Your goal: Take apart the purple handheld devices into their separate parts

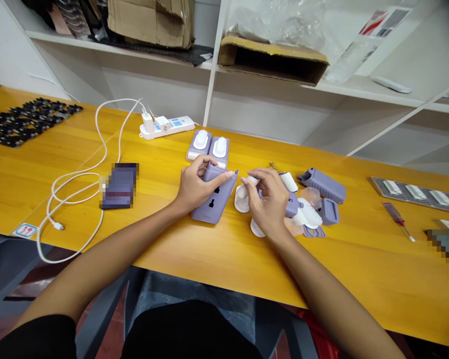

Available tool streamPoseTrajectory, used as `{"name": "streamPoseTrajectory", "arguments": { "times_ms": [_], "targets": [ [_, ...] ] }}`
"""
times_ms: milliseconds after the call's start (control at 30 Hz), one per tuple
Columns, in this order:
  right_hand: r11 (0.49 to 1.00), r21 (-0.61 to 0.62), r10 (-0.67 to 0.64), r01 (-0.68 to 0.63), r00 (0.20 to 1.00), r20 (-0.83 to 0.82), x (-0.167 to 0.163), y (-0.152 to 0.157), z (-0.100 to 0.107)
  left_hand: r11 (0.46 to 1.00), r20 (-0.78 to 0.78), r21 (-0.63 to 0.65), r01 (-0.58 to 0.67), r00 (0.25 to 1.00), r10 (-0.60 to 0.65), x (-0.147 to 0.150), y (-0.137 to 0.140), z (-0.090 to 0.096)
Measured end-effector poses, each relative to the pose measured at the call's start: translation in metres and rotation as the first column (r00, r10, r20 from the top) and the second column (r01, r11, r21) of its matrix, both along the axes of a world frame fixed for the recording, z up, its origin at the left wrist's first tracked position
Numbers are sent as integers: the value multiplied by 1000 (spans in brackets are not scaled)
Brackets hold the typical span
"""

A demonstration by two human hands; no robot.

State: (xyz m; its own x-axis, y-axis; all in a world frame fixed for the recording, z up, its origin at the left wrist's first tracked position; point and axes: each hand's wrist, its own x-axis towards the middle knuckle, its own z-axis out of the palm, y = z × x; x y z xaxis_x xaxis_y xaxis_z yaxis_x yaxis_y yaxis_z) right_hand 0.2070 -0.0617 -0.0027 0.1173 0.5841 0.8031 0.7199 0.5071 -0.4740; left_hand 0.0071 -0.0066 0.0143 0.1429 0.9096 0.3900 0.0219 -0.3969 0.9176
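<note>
My left hand (195, 185) is closed on the upper end of a purple plastic housing (213, 208) with dark slots in its face, tilted over the table. To its right, my right hand (268, 197) pinches a small white cylindrical part (253, 180); its far end is hidden by my fingers. White perforated cups (241, 200) sit just under and beside that hand. Behind my left hand lie two purple pieces (220, 147) with white fittings on top. Right of my right hand is a pile of purple and white plastic parts (309, 213), along with a long purple perforated casing (325, 185).
A white power strip (174, 125) with chargers stands at the back; its white cable (56, 199) loops leftward around a blurred phone (120, 187). Many black parts (26, 119) lie far left. On the right are a screwdriver (397, 218) and a metal strip (421, 193). Shelves rise behind.
</note>
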Motion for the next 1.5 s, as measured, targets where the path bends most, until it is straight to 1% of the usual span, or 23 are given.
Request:
{"name": "streamPoseTrajectory", "arguments": {
  "times_ms": [100, 200, 300, 433, 600, 800, 1000, 1233, 1367, 1500],
  "targets": [
    [999, 47, -3, 6, 999, -47, 2, 2, -3, 1000, -8, -4, -6, 1000, 6, 0, 0, -1],
    [999, 35, 18, -17, 999, -35, 3, 2, -8, 1000, -4, 3, -5, 1000, 5, 0, 0, -2],
    [998, -6, 68, -68, 997, 30, 3, 3, -12, 1000, 1, 10, -5, 1000, 5, 0, 1, -2],
    [992, -63, 119, -110, 979, 168, 5, 5, -17, 1000, 7, 27, -9, 1000, 9, 1, 2, -2],
    [986, -85, 161, -144, 953, 257, 6, 3, -17, 999, 13, 43, -9, 1000, 9, 1, 2, -2],
    [976, -126, 203, -176, 950, 237, 6, 1, -12, 1000, 29, 31, -1, 1000, 0, 1, 2, -1],
    [969, -168, 211, -180, 958, 193, 6, 1, -7, 1000, 28, 14, -6, 1000, 5, 1, 3, -2],
    [982, -151, 132, -114, 985, 113, 0, -5, 0, 1000, 26, 19, -4, 1000, 3, 1, 3, -3],
    [979, -188, 112, -85, 984, 137, 3, -5, 3, 1000, 23, 23, -6, 1000, 5, 1, 2, -3],
    [976, -191, 147, -105, 965, 217, 4, -3, 1, 1000, 17, 23, -10, 1000, 9, 1, 2, -1]
  ]
}}
